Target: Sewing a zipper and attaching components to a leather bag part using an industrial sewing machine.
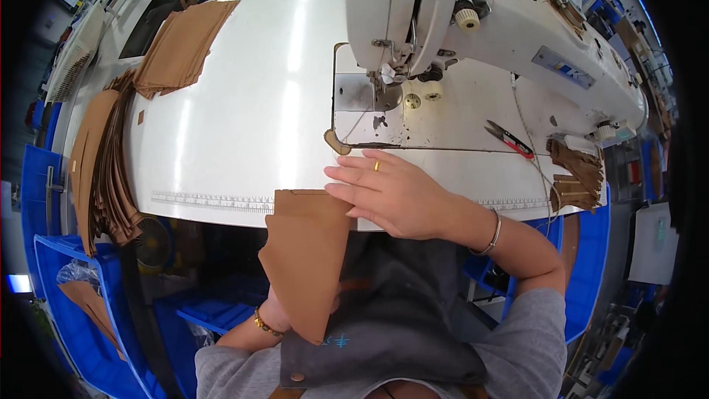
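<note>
A flat brown leather piece (pixel 306 251) with a notched left side slants over the table's front edge, its upper end on the white top and its lower end above my lap. My left hand (pixel 275 315) grips it from beneath, and the leather hides most of those fingers. Across its upper right corner reaches my right hand (pixel 395 193), fingers stretched out and slightly apart, fingertips by the leather's edge. Just beyond stands the white sewing machine (pixel 473 22), its needle above the metal plate (pixel 354 92) and a thread trailing toward me.
Stacked brown pieces (pixel 185 44) lie at the far left, and a thicker bundle (pixel 103 166) hangs over the left edge. Red-handled thread snips (pixel 509 139) and small brown scraps (pixel 576 177) lie at right. Blue bins (pixel 81 251) stand below the table. A printed ruler (pixel 210 199) runs along the front.
</note>
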The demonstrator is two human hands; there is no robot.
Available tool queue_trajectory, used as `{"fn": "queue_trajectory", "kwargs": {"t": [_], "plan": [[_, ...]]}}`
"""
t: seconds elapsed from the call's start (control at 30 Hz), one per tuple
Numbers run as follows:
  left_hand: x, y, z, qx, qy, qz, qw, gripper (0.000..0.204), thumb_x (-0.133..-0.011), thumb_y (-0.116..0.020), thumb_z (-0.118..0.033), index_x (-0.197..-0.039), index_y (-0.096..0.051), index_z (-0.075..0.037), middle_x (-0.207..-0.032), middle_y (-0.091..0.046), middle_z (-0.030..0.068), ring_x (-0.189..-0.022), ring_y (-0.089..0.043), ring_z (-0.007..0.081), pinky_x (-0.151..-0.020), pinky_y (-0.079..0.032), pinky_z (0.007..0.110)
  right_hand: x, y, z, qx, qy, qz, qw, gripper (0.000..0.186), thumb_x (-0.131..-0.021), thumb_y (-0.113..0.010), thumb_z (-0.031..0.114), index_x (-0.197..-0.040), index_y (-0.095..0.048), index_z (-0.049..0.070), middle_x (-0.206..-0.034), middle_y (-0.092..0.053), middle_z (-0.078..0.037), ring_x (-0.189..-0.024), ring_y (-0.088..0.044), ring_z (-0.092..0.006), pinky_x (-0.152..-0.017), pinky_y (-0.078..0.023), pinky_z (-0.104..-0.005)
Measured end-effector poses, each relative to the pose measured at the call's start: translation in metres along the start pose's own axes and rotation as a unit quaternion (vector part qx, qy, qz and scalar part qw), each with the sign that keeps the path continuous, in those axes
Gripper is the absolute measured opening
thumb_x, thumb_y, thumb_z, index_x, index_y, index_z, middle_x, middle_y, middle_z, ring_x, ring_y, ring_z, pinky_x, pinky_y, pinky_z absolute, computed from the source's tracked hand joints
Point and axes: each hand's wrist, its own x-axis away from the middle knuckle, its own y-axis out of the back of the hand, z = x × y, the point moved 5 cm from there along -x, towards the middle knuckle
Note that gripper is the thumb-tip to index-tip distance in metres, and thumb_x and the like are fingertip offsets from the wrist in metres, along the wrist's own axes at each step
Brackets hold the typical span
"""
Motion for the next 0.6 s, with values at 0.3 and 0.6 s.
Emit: {"fn": "queue_trajectory", "kwargs": {"t": [0.3, 0.6], "plan": [[-0.060, -0.063, -0.010, -0.366, -0.041, 0.088, 0.925, 0.047, -0.098, -0.065, -0.030, -0.136, -0.056, -0.004, -0.123, -0.062, 0.0130, -0.109, -0.061, 0.0303, -0.089, -0.049, 0.044, 0.044, 0.031, -0.015, -0.571, -0.428, 0.003, 0.701, 0.048, -0.109, -0.054, 0.041, -0.140, -0.059, 0.004, -0.100, -0.073, -0.006, -0.087, -0.072, -0.0135, -0.068, -0.055, -0.0246], [-0.089, -0.141, -0.035, -0.934, -0.284, 0.124, 0.179, 0.059, -0.092, -0.073, -0.036, -0.137, -0.058, -0.001, -0.145, -0.056, 0.0176, -0.139, -0.050, 0.0375, -0.112, -0.042, 0.056, 0.067, 0.076, -0.072, -0.348, -0.403, -0.224, 0.816, 0.032, -0.098, -0.069, 0.006, -0.128, -0.062, 0.001, -0.087, -0.070, -0.001, -0.081, -0.066, -0.0065, -0.069, -0.052, -0.0222]]}}
